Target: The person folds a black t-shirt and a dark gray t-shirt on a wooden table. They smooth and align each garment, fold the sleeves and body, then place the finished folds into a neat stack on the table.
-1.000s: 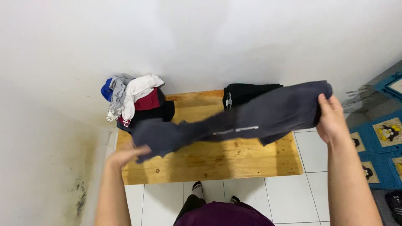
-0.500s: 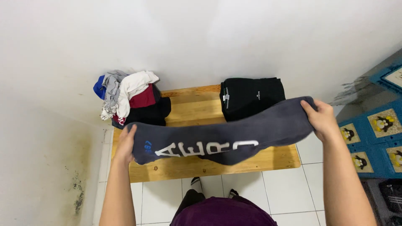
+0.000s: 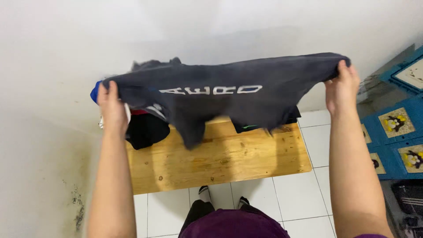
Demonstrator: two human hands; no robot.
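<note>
A dark grey shirt (image 3: 220,94) with pale lettering is stretched out flat in the air above a wooden table (image 3: 220,161). My left hand (image 3: 112,110) grips its left edge and my right hand (image 3: 341,86) grips its right edge, both raised toward the white wall. The shirt's lower part hangs down in loose folds over the table's back edge. It hides most of a pile of mixed clothes (image 3: 145,128) at the table's back left and a folded black garment (image 3: 246,127) at the back right.
White floor tiles (image 3: 291,202) lie in front of and to the right of the table. Blue foam mats with cartoon pictures (image 3: 396,128) cover the floor at the far right. The wall at lower left shows dark stains (image 3: 77,207). My feet and purple top show at the bottom.
Both hands have lifted the shirt up and away from the table and spread it wider. It now covers the clothes pile and the folded black garment that were visible before.
</note>
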